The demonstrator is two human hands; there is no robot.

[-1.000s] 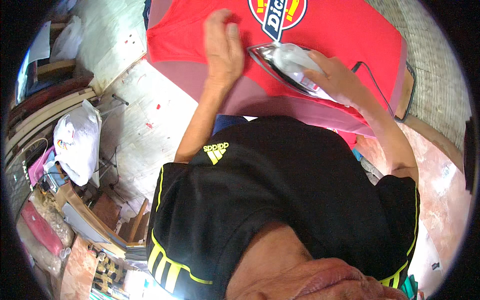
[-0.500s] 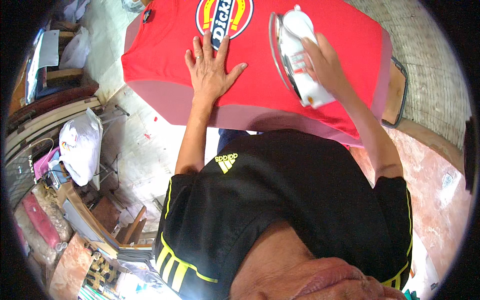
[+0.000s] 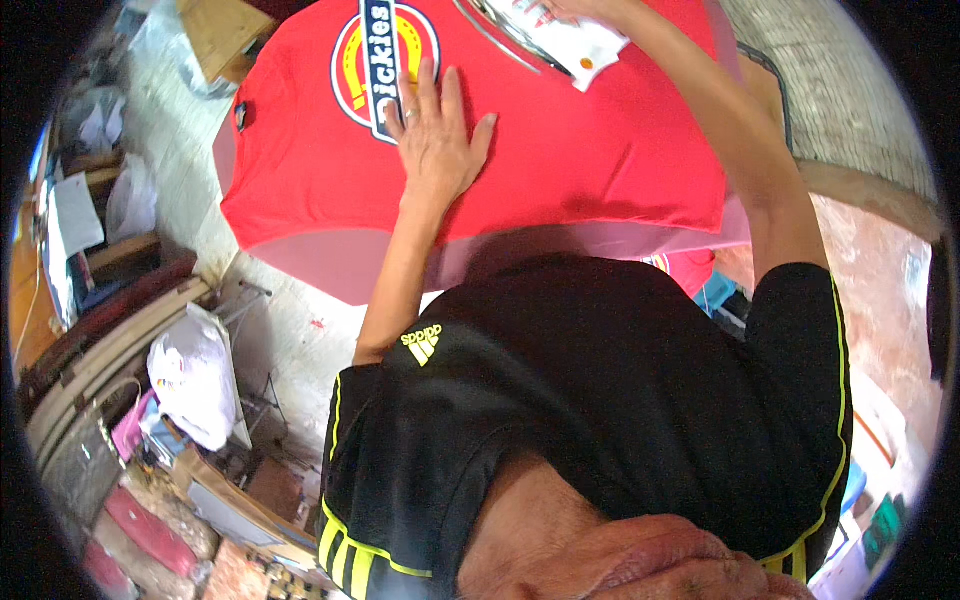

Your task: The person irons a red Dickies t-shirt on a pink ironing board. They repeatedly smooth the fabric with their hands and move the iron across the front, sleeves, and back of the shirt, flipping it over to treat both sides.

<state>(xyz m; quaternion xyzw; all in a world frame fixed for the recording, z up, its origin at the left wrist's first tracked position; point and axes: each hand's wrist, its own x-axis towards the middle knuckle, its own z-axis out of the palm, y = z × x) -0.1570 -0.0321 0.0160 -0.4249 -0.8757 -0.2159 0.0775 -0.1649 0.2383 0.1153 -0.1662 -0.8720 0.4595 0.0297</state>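
Note:
A red T-shirt [image 3: 560, 165] with a round yellow, white and dark blue printed badge [image 3: 350, 70] lies spread over an ironing board [image 3: 330, 262] with a dusty pink cover. My left hand [image 3: 438, 135] rests flat on the shirt, fingers spread, the fingertips at the badge's right edge. Near the top edge of the view, my right hand [image 3: 590, 8] is closed around a white clothes iron [image 3: 575, 50]. The iron sits over the far part of the shirt, to the right of the badge. Its front part and most of my right fingers are cut off by the frame.
At left, a white plastic bag [image 3: 190, 375] stands by a thin metal stand, with cluttered shelves [image 3: 110, 215] beyond. A dark metal frame [image 3: 775, 85] juts from the board's right end. Red cloth and a blue item [image 3: 718, 290] sit below the board.
My right hand has carried the iron away from me, toward the far edge of the shirt. My left hand stays flat on the shirt beside the badge. The whole view has shifted.

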